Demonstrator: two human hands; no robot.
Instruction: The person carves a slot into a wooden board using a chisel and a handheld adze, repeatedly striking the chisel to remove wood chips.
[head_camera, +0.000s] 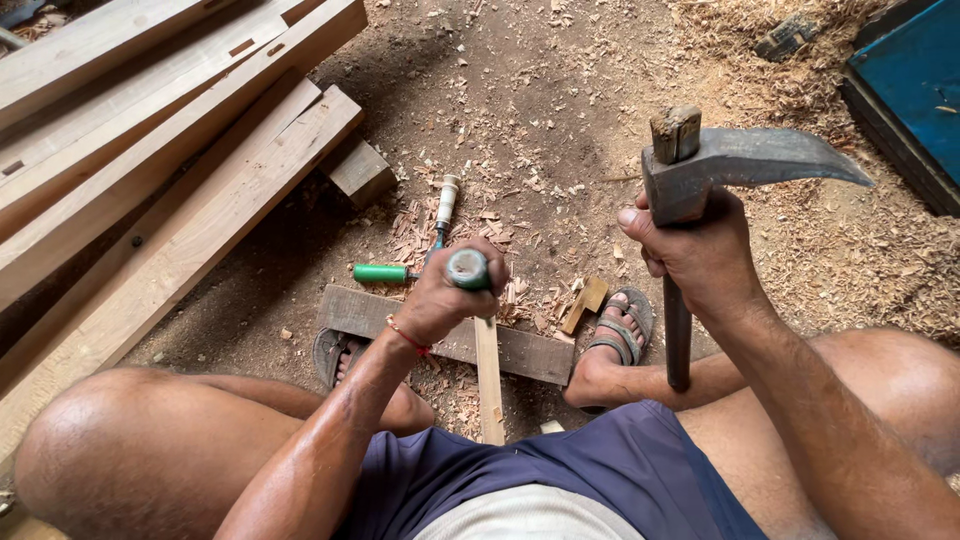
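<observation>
My left hand (445, 295) grips a green-handled chisel (467, 268) held upright over a narrow wooden strip (489, 380). The strip lies across a dark flat board (520, 352) on the dirt floor between my sandalled feet. My right hand (690, 250) is raised at the right, closed around the shaft just below the head of an adze-like hammer (740, 165) with a long curved metal blade. The hammer head sits above and to the right of the chisel, apart from it.
Long planks (160, 190) with mortise slots are stacked at the left, with a small wood block (360, 172) at their end. Two more tools, one with a green handle (382, 272) and one with a white handle (446, 200), lie among wood chips. A blue box (915, 90) stands top right.
</observation>
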